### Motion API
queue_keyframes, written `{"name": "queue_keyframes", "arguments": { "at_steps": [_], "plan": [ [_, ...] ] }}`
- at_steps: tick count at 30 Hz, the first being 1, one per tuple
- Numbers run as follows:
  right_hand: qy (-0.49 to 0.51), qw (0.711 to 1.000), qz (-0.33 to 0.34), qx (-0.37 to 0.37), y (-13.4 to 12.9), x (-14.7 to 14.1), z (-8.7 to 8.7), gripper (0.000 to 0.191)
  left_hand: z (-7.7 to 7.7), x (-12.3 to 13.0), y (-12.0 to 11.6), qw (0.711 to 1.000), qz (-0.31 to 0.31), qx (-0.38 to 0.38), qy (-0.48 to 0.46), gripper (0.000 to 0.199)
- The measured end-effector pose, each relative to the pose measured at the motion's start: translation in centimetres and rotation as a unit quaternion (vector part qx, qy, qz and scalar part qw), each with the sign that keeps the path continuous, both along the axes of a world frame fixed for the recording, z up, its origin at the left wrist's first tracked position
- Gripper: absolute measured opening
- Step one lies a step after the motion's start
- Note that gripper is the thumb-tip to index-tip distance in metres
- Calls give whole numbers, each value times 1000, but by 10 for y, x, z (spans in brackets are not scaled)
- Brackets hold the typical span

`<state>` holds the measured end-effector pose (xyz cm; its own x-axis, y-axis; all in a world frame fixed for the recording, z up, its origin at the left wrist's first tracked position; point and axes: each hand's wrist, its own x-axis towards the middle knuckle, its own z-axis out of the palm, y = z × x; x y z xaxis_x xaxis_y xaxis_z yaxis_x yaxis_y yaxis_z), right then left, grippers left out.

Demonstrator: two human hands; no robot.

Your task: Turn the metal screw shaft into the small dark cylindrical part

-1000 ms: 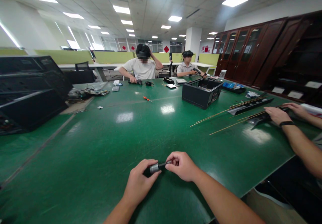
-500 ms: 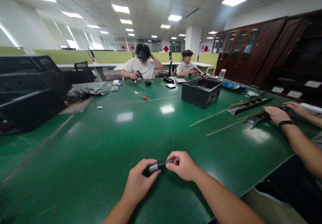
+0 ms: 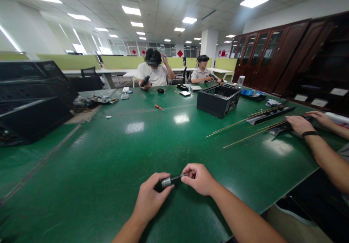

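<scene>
At the near side of the green table, my left hand (image 3: pixel 151 197) is wrapped around a short silver-and-black cylinder (image 3: pixel 166 182). A thin dark shaft (image 3: pixel 176 178) extends from the cylinder's right end. The tip of that shaft sits between the thumb and fingertips of my right hand (image 3: pixel 198 179), which is closed in a pinch. The fingers hide the tip, so I cannot tell exactly what kind of part this is. Both hands are low over the tabletop.
An orange screwdriver (image 3: pixel 159 107) lies mid-table (image 3: pixel 114 163). Beyond it is a black computer case (image 3: pixel 218 100). Thin rods (image 3: pixel 245 141) reach in from the right, near a co-worker's hands (image 3: pixel 301 124). Another dark case (image 3: pixel 32 104) stands left. Two people sit opposite holding power drills (image 3: pixel 145 81).
My right hand has shifted slightly right, and more of the dark shaft shows between my hands. Across the table, one person's drill and raised hand have moved. My left hand stays put.
</scene>
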<state>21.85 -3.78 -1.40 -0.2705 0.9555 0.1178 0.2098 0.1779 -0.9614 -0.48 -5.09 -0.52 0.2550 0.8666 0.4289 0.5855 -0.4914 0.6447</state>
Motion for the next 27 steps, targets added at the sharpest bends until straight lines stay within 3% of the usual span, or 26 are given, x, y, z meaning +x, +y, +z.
{"name": "queue_keyframes", "arguments": {
  "at_steps": [27],
  "plan": [
    [32, 999, 0, 5, 3, 5, 1, 8, 3, 1, 0, 1000, 10, 23, -7, 21]
  ]
}}
